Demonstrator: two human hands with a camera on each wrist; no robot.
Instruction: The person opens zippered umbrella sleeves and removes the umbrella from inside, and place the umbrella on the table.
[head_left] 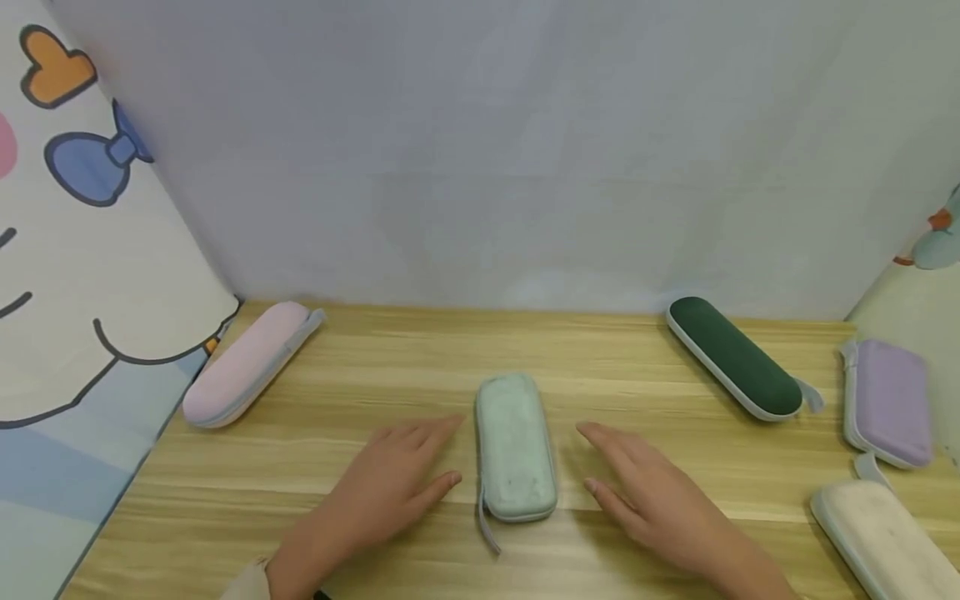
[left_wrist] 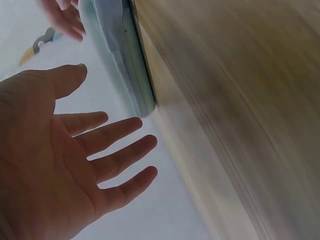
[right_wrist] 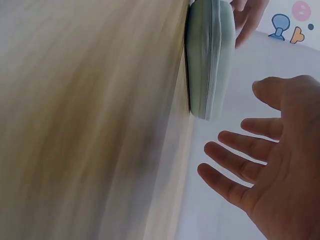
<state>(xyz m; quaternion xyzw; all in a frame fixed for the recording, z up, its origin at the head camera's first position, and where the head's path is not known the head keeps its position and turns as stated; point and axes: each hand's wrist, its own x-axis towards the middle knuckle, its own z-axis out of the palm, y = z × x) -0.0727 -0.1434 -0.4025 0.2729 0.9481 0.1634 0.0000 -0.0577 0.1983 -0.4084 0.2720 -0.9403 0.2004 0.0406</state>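
A pale green case (head_left: 517, 450) lies flat on the wooden table (head_left: 390, 358) (its strap (head_left: 483, 523) trails by the near left corner). The left hand (head_left: 386, 482) and right hand (head_left: 654, 498), fingers loosely spread, flank it, near but apart from it.

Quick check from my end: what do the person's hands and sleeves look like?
The left hand and right hand are bare, with no gloves, and no rings show on the fingers. A pale cream sleeve cuff edges the left wrist; no sleeve plainly shows on the right.
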